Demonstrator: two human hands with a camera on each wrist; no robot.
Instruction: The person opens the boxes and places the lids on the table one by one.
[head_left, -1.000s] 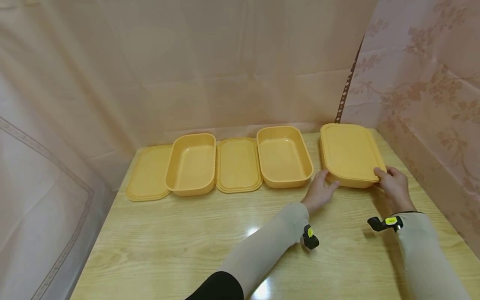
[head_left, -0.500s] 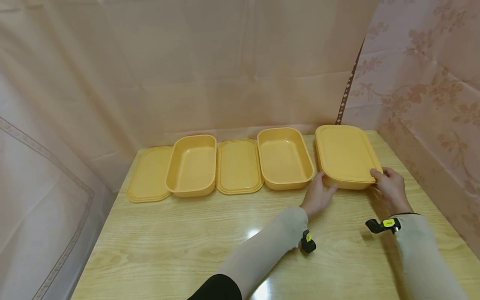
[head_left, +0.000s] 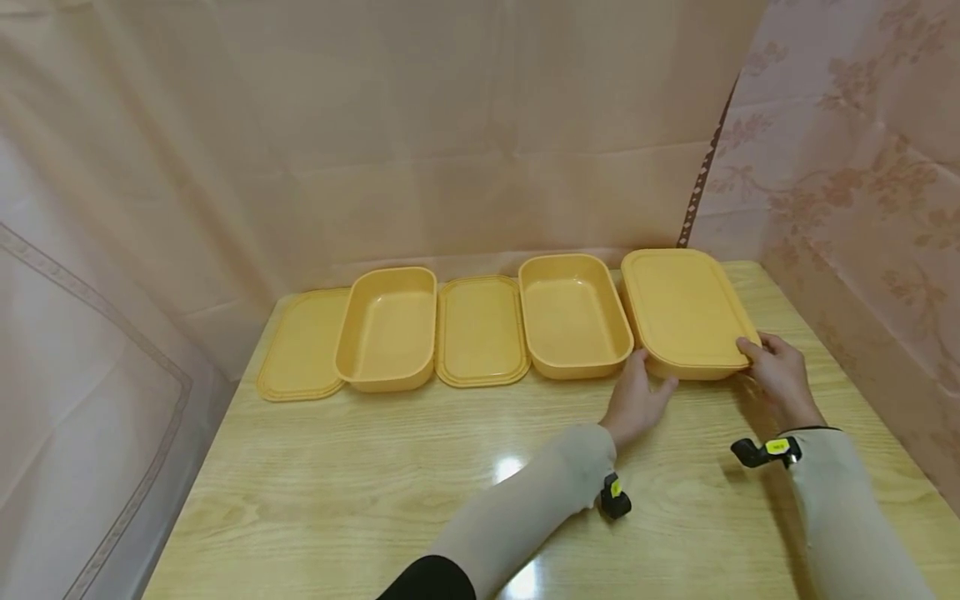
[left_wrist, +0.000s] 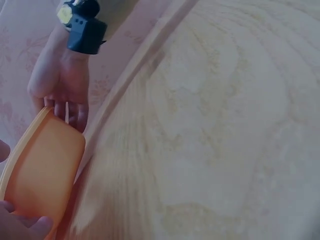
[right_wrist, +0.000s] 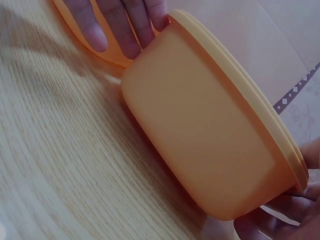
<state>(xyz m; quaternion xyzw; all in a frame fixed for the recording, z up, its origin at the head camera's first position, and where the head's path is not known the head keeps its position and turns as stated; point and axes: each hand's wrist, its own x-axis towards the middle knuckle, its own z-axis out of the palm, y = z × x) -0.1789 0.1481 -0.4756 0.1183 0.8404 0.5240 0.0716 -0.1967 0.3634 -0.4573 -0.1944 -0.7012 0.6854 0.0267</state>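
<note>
A yellow lidded food container point(head_left: 686, 308) stands at the right end of a row on the table. My right hand point(head_left: 783, 379) grips its front right corner, thumb on the lid and fingers around the side below. At the front left corner is my left hand point(head_left: 636, 404), its straight fingers reaching between this container and the uncovered one point(head_left: 576, 312) beside it. The right wrist view shows those left fingers point(right_wrist: 122, 27) pointing down by the container's end. In the left wrist view, the container's side wall point(left_wrist: 47, 165) shows between both hands.
Left of these lie a flat yellow lid point(head_left: 482, 333), another uncovered container point(head_left: 388, 329) and a second lid point(head_left: 300, 346), partly under that container's edge. Curtains point(head_left: 465, 125) hang behind the wooden table point(head_left: 337, 483) and along its sides.
The lidded container has slid left, closing the gap to the uncovered container beside it. Both hands have moved left along with it; the right hand keeps its grip.
</note>
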